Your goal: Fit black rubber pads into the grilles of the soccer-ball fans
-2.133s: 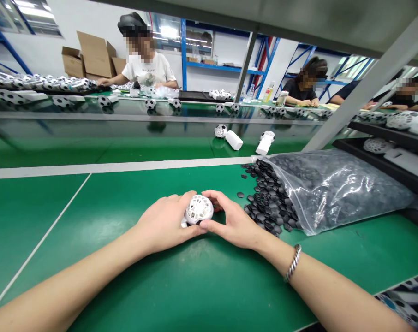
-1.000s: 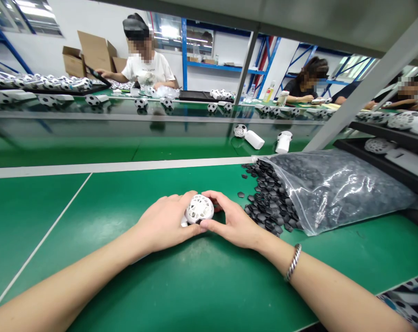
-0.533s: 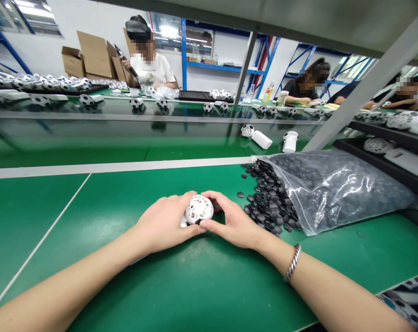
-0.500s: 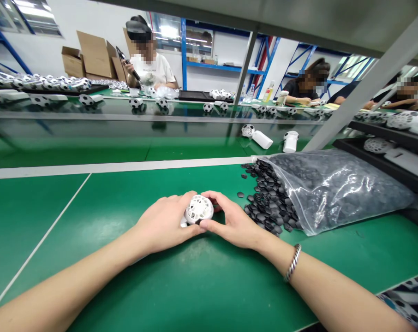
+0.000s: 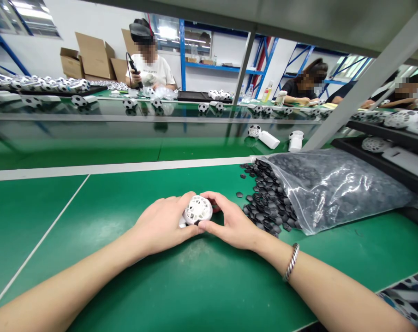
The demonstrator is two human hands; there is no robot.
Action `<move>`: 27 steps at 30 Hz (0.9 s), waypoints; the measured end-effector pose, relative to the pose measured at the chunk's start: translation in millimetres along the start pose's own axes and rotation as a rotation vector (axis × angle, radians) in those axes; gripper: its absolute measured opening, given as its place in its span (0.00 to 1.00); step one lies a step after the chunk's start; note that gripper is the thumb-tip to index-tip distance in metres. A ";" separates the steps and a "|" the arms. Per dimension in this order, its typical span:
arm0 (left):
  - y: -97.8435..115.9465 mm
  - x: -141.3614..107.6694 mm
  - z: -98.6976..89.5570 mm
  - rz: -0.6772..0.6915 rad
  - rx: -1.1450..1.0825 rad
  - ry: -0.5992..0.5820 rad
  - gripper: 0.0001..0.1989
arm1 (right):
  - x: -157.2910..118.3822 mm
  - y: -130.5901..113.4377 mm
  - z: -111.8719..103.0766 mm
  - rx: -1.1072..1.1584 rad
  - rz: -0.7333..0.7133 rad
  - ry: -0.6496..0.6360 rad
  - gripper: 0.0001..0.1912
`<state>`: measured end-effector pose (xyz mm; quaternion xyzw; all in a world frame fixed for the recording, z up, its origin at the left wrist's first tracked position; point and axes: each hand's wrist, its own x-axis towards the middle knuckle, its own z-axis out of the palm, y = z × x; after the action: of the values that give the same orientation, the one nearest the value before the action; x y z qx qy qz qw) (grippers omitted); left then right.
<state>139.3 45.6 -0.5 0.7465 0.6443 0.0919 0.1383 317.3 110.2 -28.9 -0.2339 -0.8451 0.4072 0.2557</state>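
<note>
Between my hands is a white football-shaped part with an openwork face turned up, and a little black shows at its lower edge. My left hand is wrapped round its left side, covering whatever extends there; a bit of white shows under the fingers. My right hand grips the right side, thumb at the front edge and fingers behind. Just beyond my right hand lies a heap of black pentagon pieces, spilling from a clear plastic bag.
Across the green table runs a belt carrying white parts with football heads. Black trays of similar parts are stacked at right. A slanted grey post rises beyond the bag. Co-workers sit opposite.
On the nearer belt the white parts have shifted right; those on the far line have shifted slightly left. The co-worker opposite has moved a hand holding a dark tool. My hands have barely moved.
</note>
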 end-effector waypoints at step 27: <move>0.9 -2.5 0.3 -0.002 -0.035 -0.005 0.24 | 4.7 5.6 -12.1 -0.083 0.021 0.062 0.17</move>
<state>139.8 42.9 -0.3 0.7435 0.6430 0.1015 0.1531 322.3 123.0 -25.7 -0.2653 -0.8505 0.3670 0.2675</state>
